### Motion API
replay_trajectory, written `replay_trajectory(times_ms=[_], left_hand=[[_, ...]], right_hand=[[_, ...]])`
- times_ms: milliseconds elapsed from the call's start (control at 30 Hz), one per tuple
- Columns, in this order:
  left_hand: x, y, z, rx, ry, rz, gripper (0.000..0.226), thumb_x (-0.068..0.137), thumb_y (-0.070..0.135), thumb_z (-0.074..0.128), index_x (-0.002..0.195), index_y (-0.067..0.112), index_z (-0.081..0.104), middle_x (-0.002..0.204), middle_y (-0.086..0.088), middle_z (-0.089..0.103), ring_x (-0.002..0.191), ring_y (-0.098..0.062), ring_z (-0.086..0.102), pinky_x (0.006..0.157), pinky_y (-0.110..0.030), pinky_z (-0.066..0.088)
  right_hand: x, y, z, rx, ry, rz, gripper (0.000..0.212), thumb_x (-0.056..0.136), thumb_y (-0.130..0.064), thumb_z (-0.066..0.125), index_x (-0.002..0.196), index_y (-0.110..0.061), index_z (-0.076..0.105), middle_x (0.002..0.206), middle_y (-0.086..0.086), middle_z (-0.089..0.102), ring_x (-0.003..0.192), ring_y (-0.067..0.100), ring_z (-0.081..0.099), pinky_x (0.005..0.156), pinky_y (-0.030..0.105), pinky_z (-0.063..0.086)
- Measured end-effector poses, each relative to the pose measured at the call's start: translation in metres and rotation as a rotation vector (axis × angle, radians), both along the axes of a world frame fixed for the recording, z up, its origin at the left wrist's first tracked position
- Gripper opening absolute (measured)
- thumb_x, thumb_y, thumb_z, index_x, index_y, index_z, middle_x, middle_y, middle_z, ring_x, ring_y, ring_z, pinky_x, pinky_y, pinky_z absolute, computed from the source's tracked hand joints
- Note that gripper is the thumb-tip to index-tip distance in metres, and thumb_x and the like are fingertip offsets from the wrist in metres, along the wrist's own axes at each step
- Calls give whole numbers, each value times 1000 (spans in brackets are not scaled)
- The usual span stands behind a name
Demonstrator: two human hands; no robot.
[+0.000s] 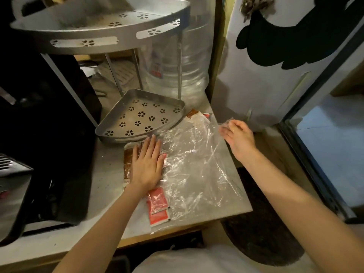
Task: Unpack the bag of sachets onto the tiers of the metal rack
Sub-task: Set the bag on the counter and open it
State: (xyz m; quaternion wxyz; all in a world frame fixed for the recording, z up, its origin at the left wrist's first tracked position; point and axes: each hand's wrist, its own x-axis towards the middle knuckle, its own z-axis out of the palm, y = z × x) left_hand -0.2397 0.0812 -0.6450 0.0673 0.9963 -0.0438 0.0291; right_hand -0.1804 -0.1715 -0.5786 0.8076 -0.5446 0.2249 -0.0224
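1. Two-tier grey metal corner rack (pixel 110 32) with flower-shaped perforations stands on the pale counter (pixel 106 174); its lower tray (pixel 141 115) holds nothing visible.
2. Clear crumpled plastic bag (pixel 193 170) lies flat on the counter, just in front of the lower tray.
3. Left hand (pixel 146 164) lies flat, fingers straight, pressing brown sachets (pixel 128 160).
4. Right hand (pixel 237 136) pinches the bag's far edge, fingers curled.
5. Red sachets (pixel 157 201) lie by the left wrist, partly under the bag; more sachets (pixel 197 115) lie beside the tray.

Silver rack (pixel 140 113) with flower-shaped cutouts; red-white sachets (pixel 157 201); brown sachets (pixel 128 160); clear bag (pixel 197 170); grey countertop (pixel 106 174)
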Motion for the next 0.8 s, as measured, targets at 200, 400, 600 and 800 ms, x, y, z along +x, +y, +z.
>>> replay_trajectory(times_ms=[200,400,600,800], left_hand=[[-3,0,4,-89,-42,-28,79,80,62,-19,145,24,5,154,3,0,142,-12,-8,112,-31,-17],[-9,5,26,-327,-158,26,61,90,50,15,138,20,37,148,-4,35,139,-20,26,115,-41,10],[-32,-32,53,-278,-84,-56,58,90,50,6,143,27,15,154,2,13,143,-13,5,116,-37,1],[-62,-99,29,-241,30,-317,61,87,58,-6,143,33,-12,154,7,-17,139,-7,-23,113,-33,-19]], right_hand=[[3,-11,-1,171,26,-10,13,92,-4,49,105,-7,47,90,15,61,82,24,65,71,30,58],[4,-23,-6,228,60,98,14,91,-3,50,105,-5,50,92,14,63,77,20,68,67,29,59],[5,-44,3,181,231,354,48,99,-38,24,127,-5,45,107,12,62,108,28,57,98,41,43],[0,-77,1,97,231,353,59,94,-51,23,104,-8,61,102,15,70,109,31,59,107,50,34]])
